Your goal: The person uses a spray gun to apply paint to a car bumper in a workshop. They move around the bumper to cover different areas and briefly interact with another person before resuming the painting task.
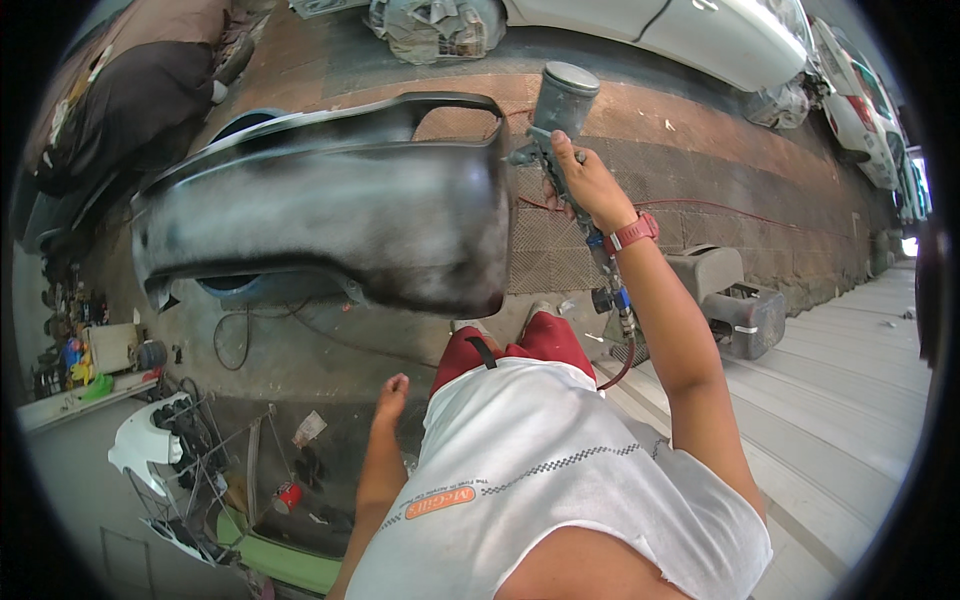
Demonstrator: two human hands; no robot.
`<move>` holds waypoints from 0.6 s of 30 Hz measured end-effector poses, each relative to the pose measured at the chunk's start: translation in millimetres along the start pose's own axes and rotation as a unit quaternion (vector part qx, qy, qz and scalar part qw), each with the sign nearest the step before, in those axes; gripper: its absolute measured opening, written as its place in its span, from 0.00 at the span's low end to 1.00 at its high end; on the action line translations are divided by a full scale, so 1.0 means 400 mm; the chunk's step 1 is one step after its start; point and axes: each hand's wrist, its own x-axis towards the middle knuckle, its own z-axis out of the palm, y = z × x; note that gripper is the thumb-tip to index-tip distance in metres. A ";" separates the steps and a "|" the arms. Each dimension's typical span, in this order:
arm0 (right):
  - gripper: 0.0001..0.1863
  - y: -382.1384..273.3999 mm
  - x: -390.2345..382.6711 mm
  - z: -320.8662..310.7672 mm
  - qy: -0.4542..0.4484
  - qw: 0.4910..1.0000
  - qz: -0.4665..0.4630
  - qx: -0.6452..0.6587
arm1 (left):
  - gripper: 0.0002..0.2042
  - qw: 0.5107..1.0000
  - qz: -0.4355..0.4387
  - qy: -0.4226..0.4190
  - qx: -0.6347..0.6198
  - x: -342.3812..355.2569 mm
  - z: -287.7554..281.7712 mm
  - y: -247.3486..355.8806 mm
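Observation:
My right hand (pixel 590 182) is wrapped round the grip of a spray gun (pixel 548 150), with a red watch strap on the wrist. A round grey paint cup (pixel 566 98) sits on top of the gun, whose nozzle points left at the near right end of a car bumper (pixel 330 215). The gun stands apart from the bumper. Dark and glossy, the bumper has hazy light-grey patches across its face. From the gun's handle hang a regulator with a blue valve (pixel 620 300) and a red air hose (pixel 625 368). My left hand (pixel 393 393) hangs low with curled fingers, nothing visible in them.
Blue drums (pixel 228 286) support the bumper. White cars (pixel 660 35) stand beyond and to the right. A covered vehicle (pixel 140 90) is at the far left. Hoses (pixel 235 345) trail over the floor. Right of me is a grey plastic unit (pixel 745 318); bottles line a left shelf (pixel 75 405).

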 end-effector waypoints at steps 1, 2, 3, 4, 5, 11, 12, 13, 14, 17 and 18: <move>0.38 0.018 0.009 -0.013 0.029 1.000 0.006 0.000 | 0.30 1.000 -0.001 0.002 -0.006 0.015 -0.022 0.017; 0.38 0.036 0.016 -0.024 0.057 0.998 0.013 0.001 | 0.29 1.000 -0.003 0.005 -0.013 0.021 -0.038 0.032; 0.38 0.056 0.021 -0.032 0.091 0.995 0.031 -0.002 | 0.28 0.999 -0.009 0.020 -0.026 0.022 -0.049 0.046; 0.38 0.076 0.023 -0.036 0.100 0.995 0.012 0.005 | 0.27 0.999 -0.015 0.035 -0.038 0.021 -0.060 0.059; 0.38 0.095 0.022 -0.042 0.116 0.993 0.003 0.010 | 0.26 0.997 -0.022 0.051 -0.059 0.021 -0.068 0.074; 0.39 0.187 0.011 -0.122 0.038 0.998 0.007 0.041 | 0.27 0.997 -0.050 0.056 -0.011 -0.037 -0.059 0.070; 0.39 0.202 0.017 -0.140 0.010 0.998 0.004 0.068 | 0.27 0.995 -0.078 0.060 0.003 -0.055 -0.045 0.061; 0.40 0.219 0.027 -0.160 -0.025 0.994 -0.014 0.103 | 0.27 0.997 -0.062 0.047 0.015 -0.079 -0.028 0.053; 0.40 0.234 0.052 -0.183 -0.031 0.995 -0.004 0.090 | 0.28 0.997 -0.064 0.037 0.026 -0.106 -0.006 0.049; 0.40 0.303 0.122 -0.248 -0.013 0.997 -0.010 0.071 | 0.28 0.988 -0.095 0.002 0.118 -0.206 0.070 0.056; 0.40 0.320 0.163 -0.271 0.006 0.998 -0.004 0.059 | 0.29 0.981 -0.109 -0.010 0.159 -0.254 0.095 0.062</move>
